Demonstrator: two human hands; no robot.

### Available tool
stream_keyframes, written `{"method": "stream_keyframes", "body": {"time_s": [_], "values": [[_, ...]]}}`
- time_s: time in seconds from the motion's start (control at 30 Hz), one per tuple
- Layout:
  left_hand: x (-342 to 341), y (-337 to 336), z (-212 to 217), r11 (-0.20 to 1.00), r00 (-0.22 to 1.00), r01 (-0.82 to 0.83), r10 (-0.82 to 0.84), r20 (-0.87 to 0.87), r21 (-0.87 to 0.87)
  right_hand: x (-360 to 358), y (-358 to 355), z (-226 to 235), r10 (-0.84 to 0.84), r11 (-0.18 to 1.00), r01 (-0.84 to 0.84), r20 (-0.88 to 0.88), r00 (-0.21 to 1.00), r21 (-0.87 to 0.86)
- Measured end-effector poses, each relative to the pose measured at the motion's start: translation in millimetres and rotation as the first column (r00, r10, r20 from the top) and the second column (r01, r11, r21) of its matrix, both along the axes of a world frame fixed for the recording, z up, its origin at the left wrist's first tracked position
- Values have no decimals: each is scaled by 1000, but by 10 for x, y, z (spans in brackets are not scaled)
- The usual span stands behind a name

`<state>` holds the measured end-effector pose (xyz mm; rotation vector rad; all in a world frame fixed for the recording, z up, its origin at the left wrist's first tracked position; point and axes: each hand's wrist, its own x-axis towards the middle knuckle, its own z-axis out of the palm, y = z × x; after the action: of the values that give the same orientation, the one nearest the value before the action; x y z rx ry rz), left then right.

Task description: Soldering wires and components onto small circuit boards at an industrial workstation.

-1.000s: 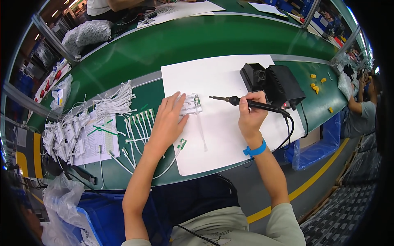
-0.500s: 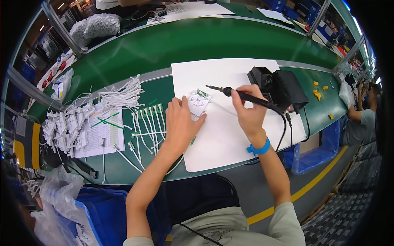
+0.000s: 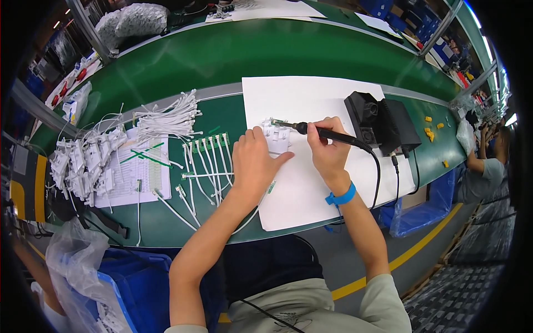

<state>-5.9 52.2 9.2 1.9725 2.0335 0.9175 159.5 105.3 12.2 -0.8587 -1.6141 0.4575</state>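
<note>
My right hand [image 3: 328,152] grips a black soldering iron [image 3: 340,136] like a pen, its tip pointing left. That tip is at a small green circuit board on the upper edge of a white plastic part [image 3: 277,139]; whether they touch is too small to tell. With its fingers along the part's left side and the thumb by its lower edge, my left hand [image 3: 254,164] steadies the part on a large white sheet [image 3: 311,202]. The fingers hide some of the part. A white cable with a green end piece [image 3: 271,187] shows below my left hand.
A black soldering station with iron holder [image 3: 383,125] stands right, its cord looping beside my right arm. Left lie cables with green boards [image 3: 208,145], a white cable bundle [image 3: 169,116], a marked paper [image 3: 147,177] and piled white parts [image 3: 83,164]. Yellow bits [image 3: 429,134] lie far right.
The soldering iron's tip has come down from above onto the area of the small green board. My left hand stays at the white part. The whole view has shifted slightly.
</note>
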Motion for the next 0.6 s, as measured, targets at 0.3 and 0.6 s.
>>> {"method": "stream_keyframes", "body": {"time_s": [0.3,0.6], "values": [[-3,5,-5,999,1000,-2,4,27,-41,-17,23,-39,18,1000,-18,36,999,-18],[12,18,-10,998,999,-24,26,26,-62,-15,42,-42,29,998,-27,45,999,-54]]}}
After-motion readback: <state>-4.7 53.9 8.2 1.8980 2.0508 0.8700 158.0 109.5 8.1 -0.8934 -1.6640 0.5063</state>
